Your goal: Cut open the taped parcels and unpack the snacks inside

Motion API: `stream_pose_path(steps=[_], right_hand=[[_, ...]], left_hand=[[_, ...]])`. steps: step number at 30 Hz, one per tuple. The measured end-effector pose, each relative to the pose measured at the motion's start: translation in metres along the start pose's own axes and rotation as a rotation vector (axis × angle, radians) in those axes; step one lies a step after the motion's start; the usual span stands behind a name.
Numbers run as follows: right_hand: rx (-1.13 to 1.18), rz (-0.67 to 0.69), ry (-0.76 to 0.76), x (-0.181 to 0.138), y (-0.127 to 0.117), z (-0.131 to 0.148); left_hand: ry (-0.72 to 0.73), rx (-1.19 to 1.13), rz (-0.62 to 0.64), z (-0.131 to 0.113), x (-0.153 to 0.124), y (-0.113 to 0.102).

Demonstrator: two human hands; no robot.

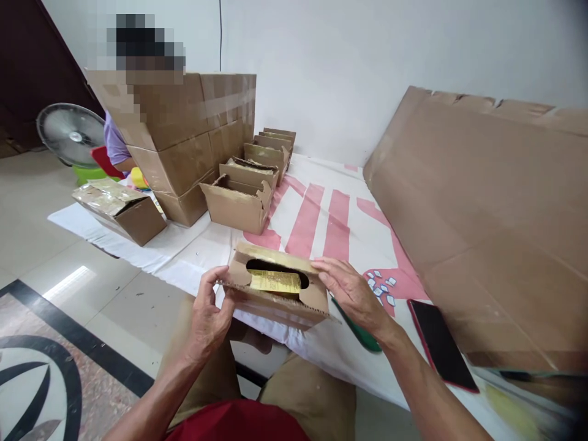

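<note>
A small brown cardboard box (275,309) sits at the table's near edge, between my hands. Its top has a long oval cut-out, and a yellow printed packet (275,282) shows inside. My left hand (214,312) grips the box's left end, thumb on the near side and fingers at the far corner. At the right end, my right hand (346,288) holds the top edge with its fingers bent over it. A green-handled tool (361,334) lies partly hidden beneath my right forearm; its kind I cannot make out.
A row of open cardboard boxes (236,205) runs back along a stack of sealed cartons (184,144). Another carton (122,211) stands on the left. A phone (441,343) lies at right beside a large cardboard sheet (487,233). Someone sits behind the stack, near a fan (73,135).
</note>
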State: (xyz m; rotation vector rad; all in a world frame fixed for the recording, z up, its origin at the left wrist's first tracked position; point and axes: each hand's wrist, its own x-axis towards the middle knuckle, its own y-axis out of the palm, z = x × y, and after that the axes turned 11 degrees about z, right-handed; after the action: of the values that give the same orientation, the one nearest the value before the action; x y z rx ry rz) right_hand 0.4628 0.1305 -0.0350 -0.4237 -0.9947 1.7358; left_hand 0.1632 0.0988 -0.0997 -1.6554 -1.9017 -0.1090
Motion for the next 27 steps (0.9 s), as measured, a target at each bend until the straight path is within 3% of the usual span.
stream_pose_path(steps=[4,7,10,13,16,21,24,27], right_hand=[[-0.060,-0.125,0.204,0.020,-0.005,-0.001],[-0.245,-0.019,0.363,0.039,-0.009,-0.004],[-0.369,0.045,0.415,0.053,-0.009,-0.006],[-0.539,0.025,0.367,0.056,-0.010,0.000],[-0.657,0.085,0.216,0.054,-0.014,0.018],[-0.516,0.387,-0.081,0.050,0.000,0.053],[-0.555,0.565,-0.057,0.053,0.019,0.060],[-0.491,0.526,-0.038,0.054,0.023,0.060]], left_hand=[[0.183,-0.040,0.057,0.006,-0.007,-0.011],[0.207,-0.039,0.101,0.009,-0.009,-0.017],[0.211,0.009,0.118,0.009,-0.010,-0.020],[0.214,0.032,0.131,0.007,-0.008,-0.019],[0.215,0.028,0.139,0.005,-0.005,-0.018],[0.232,0.005,0.124,0.004,0.000,-0.014],[0.245,0.020,0.101,0.002,0.002,-0.012],[0.230,0.054,0.080,-0.001,0.004,-0.010]])
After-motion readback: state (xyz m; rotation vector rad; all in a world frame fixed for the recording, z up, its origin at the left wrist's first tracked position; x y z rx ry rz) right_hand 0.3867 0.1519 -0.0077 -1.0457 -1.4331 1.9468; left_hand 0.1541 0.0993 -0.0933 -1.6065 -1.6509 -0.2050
